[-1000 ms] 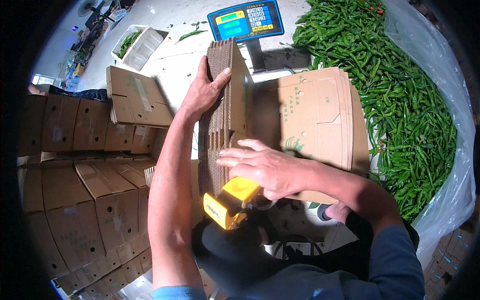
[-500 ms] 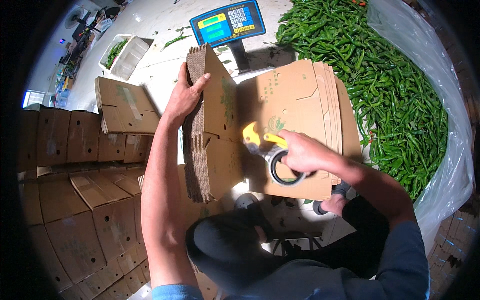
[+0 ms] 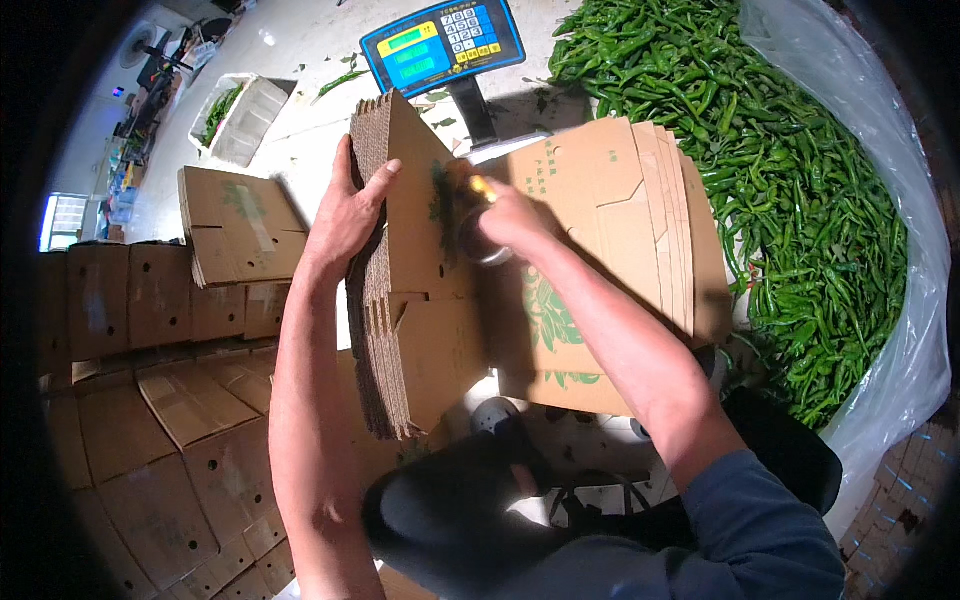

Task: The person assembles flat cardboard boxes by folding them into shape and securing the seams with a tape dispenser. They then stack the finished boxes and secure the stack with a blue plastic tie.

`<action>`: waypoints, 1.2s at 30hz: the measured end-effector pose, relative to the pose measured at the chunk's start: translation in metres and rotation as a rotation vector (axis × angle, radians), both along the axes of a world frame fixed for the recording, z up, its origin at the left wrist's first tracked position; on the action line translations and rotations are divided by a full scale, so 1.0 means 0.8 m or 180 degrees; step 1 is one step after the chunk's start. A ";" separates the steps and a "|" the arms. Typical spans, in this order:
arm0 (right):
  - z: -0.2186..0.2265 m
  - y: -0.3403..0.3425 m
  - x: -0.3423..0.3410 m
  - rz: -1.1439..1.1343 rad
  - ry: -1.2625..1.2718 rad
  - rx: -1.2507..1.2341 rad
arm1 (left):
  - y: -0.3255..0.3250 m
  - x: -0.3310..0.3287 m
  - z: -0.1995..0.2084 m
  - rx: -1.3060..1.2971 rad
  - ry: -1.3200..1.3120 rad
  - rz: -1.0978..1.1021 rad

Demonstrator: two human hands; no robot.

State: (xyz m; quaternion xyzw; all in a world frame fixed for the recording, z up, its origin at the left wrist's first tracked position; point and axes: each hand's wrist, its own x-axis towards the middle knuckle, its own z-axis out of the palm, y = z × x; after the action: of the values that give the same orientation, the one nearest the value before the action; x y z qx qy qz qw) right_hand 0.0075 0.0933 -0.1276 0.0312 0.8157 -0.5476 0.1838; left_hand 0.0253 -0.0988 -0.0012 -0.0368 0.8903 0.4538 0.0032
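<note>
An upright stack of flattened cardboard boxes stands in front of me, its ribbed edges turned to the left. My left hand grips the upper part of that edge, with the thumb over the top face. My right hand is closed round a yellow tape dispenser with a roll of tape in it. The dispenser is close to the inner face of the upright stack, smeared by motion; whether it touches, I cannot tell. To the right, more flattened boxes lean back in a pile with green print.
Behind the boxes rises a scale display on a post. Green chillies lie heaped at the right beside clear plastic sheeting. Closed cartons are stacked at the left, flattened boxes above them. A white crate stands farther back.
My right hand has carried the tape dispenser left and upward, from before the right pile to the upright stack's inner face. My left hand keeps its hold on the stack.
</note>
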 end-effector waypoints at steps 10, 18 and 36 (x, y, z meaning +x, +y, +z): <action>0.000 0.033 0.037 0.1358 -0.0383 0.0337 | 0.015 0.007 0.012 -0.0020 -0.0119 0.0124; 0.038 0.087 0.156 0.2959 -0.1019 0.0611 | 0.030 0.002 0.012 -0.0458 -0.0057 0.0193; 0.077 0.076 0.126 0.4979 -0.0278 0.0498 | 0.009 0.002 0.001 -0.0166 0.0021 0.0179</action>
State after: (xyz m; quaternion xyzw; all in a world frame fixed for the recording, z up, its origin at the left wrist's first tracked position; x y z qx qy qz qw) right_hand 0.1083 0.1537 -0.0657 -0.5176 0.6290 -0.1984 0.5450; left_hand 0.0269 -0.0917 0.0000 -0.0603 0.9005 0.4305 -0.0135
